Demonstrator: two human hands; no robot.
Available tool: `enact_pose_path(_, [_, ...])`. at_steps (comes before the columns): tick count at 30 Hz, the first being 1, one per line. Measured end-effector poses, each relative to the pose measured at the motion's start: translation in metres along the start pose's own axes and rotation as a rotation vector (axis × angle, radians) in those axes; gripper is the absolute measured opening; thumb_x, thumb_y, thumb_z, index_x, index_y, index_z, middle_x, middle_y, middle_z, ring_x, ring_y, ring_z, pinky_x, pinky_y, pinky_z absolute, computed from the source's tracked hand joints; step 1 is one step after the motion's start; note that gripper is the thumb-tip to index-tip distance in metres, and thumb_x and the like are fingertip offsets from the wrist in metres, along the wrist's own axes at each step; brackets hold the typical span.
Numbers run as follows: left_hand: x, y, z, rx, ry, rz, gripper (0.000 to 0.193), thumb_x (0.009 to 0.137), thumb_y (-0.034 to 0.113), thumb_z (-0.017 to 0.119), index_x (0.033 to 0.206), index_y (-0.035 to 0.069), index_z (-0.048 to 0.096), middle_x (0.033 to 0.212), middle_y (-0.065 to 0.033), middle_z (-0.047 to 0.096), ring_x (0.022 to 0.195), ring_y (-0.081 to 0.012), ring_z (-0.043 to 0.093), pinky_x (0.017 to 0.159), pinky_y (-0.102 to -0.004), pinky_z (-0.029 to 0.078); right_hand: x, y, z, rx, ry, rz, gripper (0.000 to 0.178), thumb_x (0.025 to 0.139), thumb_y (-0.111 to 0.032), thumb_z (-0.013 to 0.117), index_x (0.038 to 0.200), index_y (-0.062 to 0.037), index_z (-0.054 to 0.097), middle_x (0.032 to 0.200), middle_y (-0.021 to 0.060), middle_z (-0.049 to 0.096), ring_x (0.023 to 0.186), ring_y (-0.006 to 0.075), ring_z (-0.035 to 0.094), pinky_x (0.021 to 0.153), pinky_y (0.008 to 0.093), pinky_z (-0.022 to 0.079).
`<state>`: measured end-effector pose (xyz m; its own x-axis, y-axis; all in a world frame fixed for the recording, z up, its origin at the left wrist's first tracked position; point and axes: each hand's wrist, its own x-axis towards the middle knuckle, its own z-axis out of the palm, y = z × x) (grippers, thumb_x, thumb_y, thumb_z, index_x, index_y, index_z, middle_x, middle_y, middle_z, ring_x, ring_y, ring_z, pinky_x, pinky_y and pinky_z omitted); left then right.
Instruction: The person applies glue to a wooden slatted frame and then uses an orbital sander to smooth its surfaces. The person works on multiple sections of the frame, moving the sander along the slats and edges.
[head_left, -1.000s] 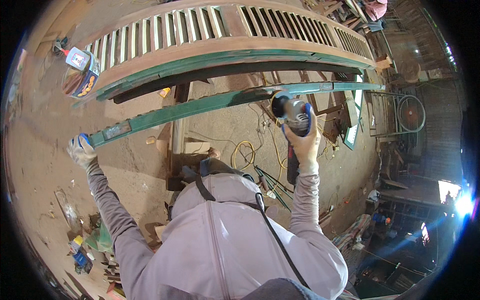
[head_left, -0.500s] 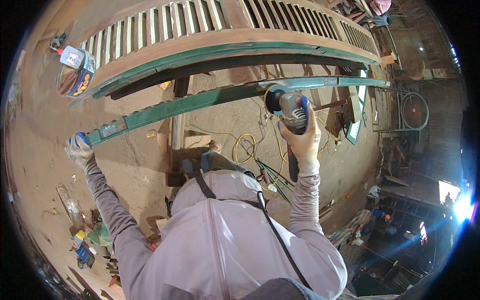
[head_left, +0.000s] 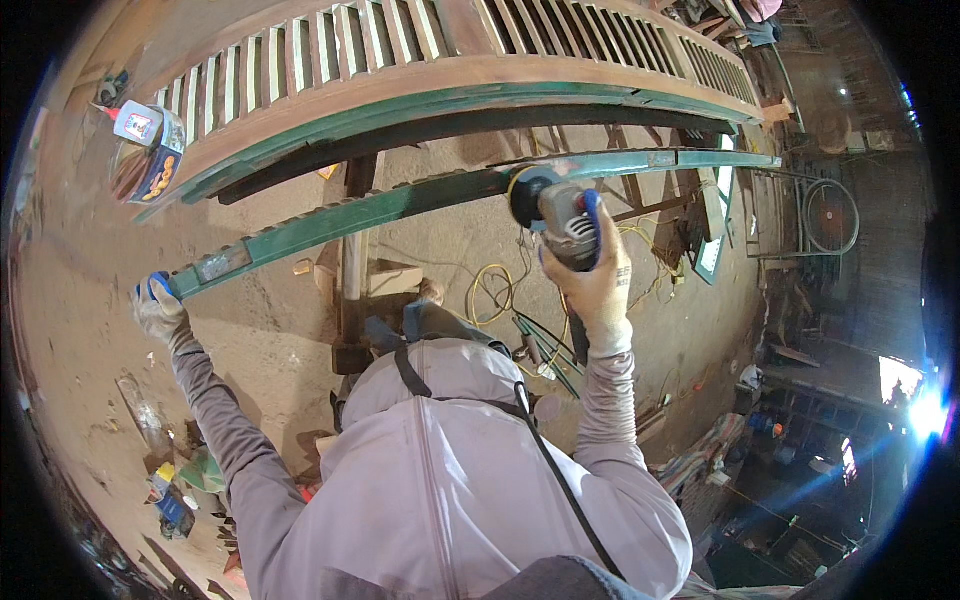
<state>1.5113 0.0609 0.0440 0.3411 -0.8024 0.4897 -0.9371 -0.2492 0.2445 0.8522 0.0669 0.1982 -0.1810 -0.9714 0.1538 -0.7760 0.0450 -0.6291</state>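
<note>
A long green-painted wooden bar [head_left: 350, 218] stretches across in front of me, with a rough, notched far edge. My left hand [head_left: 162, 312], in a white glove with blue fingertips, is closed round its left end. In my right hand [head_left: 600, 285], gloved the same way, is a grey angle grinder [head_left: 568, 228]. The grinder's round disc [head_left: 528, 198] sits at the bar's near side, right of its middle; firm contact is hard to make out. A worn brownish patch shows on the paint just beyond the disc.
Beyond the bar lies a slatted wooden shutter [head_left: 400, 82]. A glue bottle [head_left: 138, 125] and a clear tub [head_left: 150, 172] stand at its left end. A yellow cord [head_left: 490, 290] loops over the floor below. Wood offcuts [head_left: 395, 278] lie near a wooden support [head_left: 352, 270].
My right hand has moved the grinder a little to the left along the bar. My left hand has stayed at the bar's end.
</note>
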Motion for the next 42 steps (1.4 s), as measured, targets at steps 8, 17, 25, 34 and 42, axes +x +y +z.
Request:
enact_pose_path(8, [0.001, -0.001, 0.005, -0.017, 0.044, 0.011, 0.037, 0.097, 0.034, 0.048, 0.091, 0.009, 0.076, 0.095, -0.0143, 0.07, 0.091, -0.0375, 0.062, 0.085, -0.0491, 0.047, -0.01, -0.021, 0.005, -0.058, -0.08, -0.019, 0.088, 0.073, -0.031, 0.086, 0.15, -0.007, 0.05, 0.128, 0.0238, 0.063, 0.113, 0.0378, 0.068, 0.094, 0.044, 0.056])
enact_pose_path(17, [-0.001, -0.001, 0.006, 0.001, 0.047, 0.01, 0.037, 0.098, 0.034, 0.047, 0.092, 0.01, 0.075, 0.094, -0.0144, 0.067, 0.093, -0.0376, 0.061, 0.087, -0.0503, 0.046, -0.001, 0.0, 0.0, 0.008, 0.016, 0.024, 0.084, 0.074, -0.029, 0.087, 0.146, -0.0042, 0.053, 0.125, 0.0219, 0.065, 0.111, 0.0339, 0.069, 0.095, 0.0414, 0.055])
enact_pose_path(25, [0.0, 0.004, 0.005, 0.021, 0.074, 0.042, 0.035, 0.096, 0.034, 0.048, 0.09, 0.011, 0.074, 0.092, -0.0134, 0.068, 0.091, -0.0363, 0.061, 0.085, -0.0485, 0.046, -0.015, -0.018, 0.004, -0.045, -0.032, -0.002, 0.084, 0.074, -0.02, 0.088, 0.145, 0.0033, 0.051, 0.132, 0.0225, 0.065, 0.121, 0.0266, 0.065, 0.103, 0.0377, 0.05])
enact_pose_path(34, [0.0, 0.003, -0.001, 0.03, -0.005, -0.015, 0.036, 0.095, 0.034, 0.048, 0.089, 0.012, 0.075, 0.089, -0.0115, 0.069, 0.091, -0.0347, 0.062, 0.084, -0.0477, 0.047, -0.005, -0.017, 0.011, -0.051, -0.023, -0.05, 0.086, 0.074, -0.032, 0.087, 0.148, -0.006, 0.051, 0.127, 0.0231, 0.064, 0.112, 0.0379, 0.068, 0.094, 0.0435, 0.055])
enact_pose_path(42, [-0.003, 0.004, 0.0, 0.004, 0.03, 0.009, 0.036, 0.096, 0.032, 0.049, 0.09, 0.01, 0.076, 0.089, -0.0137, 0.069, 0.09, -0.0359, 0.063, 0.085, -0.0482, 0.047, 0.004, 0.01, -0.002, 0.057, 0.041, 0.026, 0.09, 0.073, -0.028, 0.088, 0.15, -0.0038, 0.049, 0.13, 0.0216, 0.064, 0.117, 0.0338, 0.066, 0.1, 0.0426, 0.052])
